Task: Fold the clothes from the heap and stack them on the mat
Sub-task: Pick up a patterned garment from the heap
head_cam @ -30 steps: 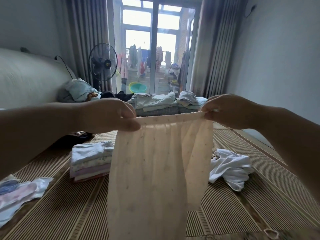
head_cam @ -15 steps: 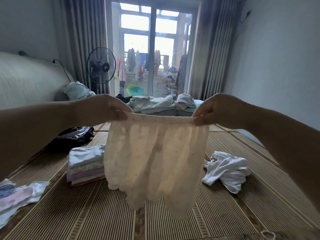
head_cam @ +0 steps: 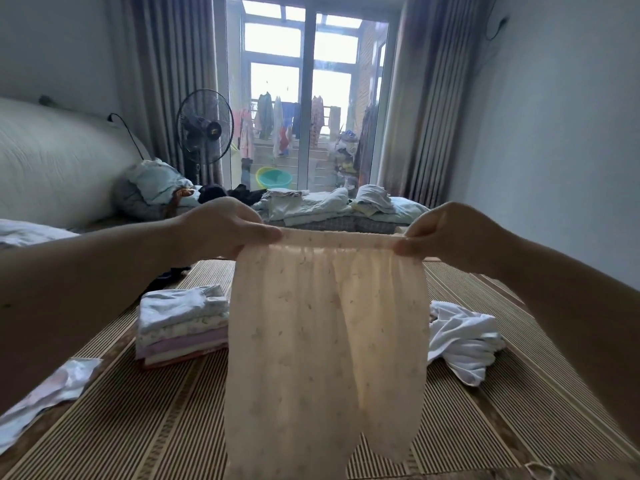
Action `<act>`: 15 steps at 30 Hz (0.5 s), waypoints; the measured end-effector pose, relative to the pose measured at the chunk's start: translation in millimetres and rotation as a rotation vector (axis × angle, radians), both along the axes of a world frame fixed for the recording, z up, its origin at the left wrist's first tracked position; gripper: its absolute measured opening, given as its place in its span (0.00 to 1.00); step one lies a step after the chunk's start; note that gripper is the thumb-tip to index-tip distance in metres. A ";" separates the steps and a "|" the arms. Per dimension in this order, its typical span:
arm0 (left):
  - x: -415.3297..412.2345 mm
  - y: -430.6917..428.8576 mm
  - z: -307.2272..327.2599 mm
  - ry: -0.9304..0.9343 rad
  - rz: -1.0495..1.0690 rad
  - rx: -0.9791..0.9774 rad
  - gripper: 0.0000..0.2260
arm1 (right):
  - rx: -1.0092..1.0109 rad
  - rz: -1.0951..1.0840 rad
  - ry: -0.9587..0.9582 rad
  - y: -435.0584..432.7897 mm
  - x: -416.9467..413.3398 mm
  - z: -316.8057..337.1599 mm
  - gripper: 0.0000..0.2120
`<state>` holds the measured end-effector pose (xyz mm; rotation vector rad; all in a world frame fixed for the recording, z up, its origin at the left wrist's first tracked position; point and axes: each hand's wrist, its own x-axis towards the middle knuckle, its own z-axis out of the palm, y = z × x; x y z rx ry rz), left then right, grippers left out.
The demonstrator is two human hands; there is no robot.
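I hold up a pair of thin pale peach trousers (head_cam: 325, 348) with a small print, stretched by the waistband. My left hand (head_cam: 221, 230) pinches the waistband's left end and my right hand (head_cam: 446, 233) pinches its right end. Both legs hang down in front of the striped woven mat (head_cam: 145, 424). A stack of folded clothes (head_cam: 180, 327) sits on the mat at the left, behind the trousers. A crumpled white garment (head_cam: 464, 337) lies on the mat at the right.
Flat pale clothing (head_cam: 45, 393) lies at the mat's left edge. Further back are more piled clothes (head_cam: 325, 206), a padded headboard (head_cam: 52, 161), a standing fan (head_cam: 204, 126) and a glass balcony door (head_cam: 304, 109). A wall runs along the right.
The trousers bunched up half a second ago and now hang full length again with both legs spread. My hands stay on the waistband, and the view has tilted slightly.
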<state>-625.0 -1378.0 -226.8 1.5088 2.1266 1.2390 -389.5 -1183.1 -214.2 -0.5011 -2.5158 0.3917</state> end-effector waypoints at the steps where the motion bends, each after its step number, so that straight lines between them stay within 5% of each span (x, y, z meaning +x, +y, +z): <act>1: -0.9 1.8 -1.7 -0.017 0.027 0.051 0.14 | -0.085 0.008 0.062 -0.8 -0.2 0.3 0.04; 5: -3.8 7.8 -11.8 -0.170 -0.039 0.174 0.04 | -0.185 -0.001 0.157 -0.3 0.1 -2.1 0.11; 15: -22.9 36.0 -2.3 -0.049 0.163 0.150 0.05 | -0.331 -0.101 0.245 0.8 -16.1 -0.4 0.06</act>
